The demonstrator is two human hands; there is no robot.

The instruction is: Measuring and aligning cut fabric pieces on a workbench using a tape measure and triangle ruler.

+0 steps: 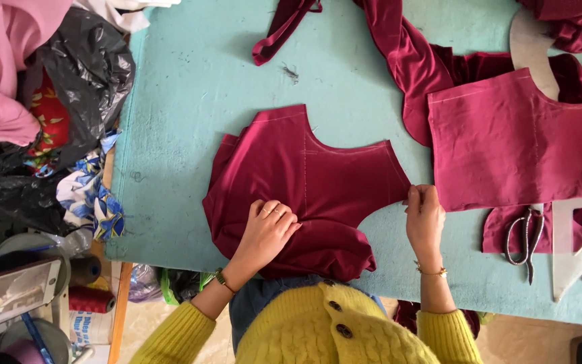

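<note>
A cut maroon fabric piece (304, 182) with a curved neckline and armhole lies on the light blue table (190, 101). My left hand (267, 229) rests flat on its lower middle, fingers slightly curled, pressing the cloth down. My right hand (424, 214) pinches the corner of the same piece at its right edge. A second maroon panel (513, 141) with chalk lines lies to the right, apart from the first. I wear a yellow knitted cardigan (318, 330).
Scissors (524, 237) and a clear set square (577, 249) lie at the right front. A curved ruler (532, 47) and more maroon cloth (405, 54) sit behind. Black plastic bags (75, 67), pink cloth (1, 67) and thread spools (89, 300) crowd the left.
</note>
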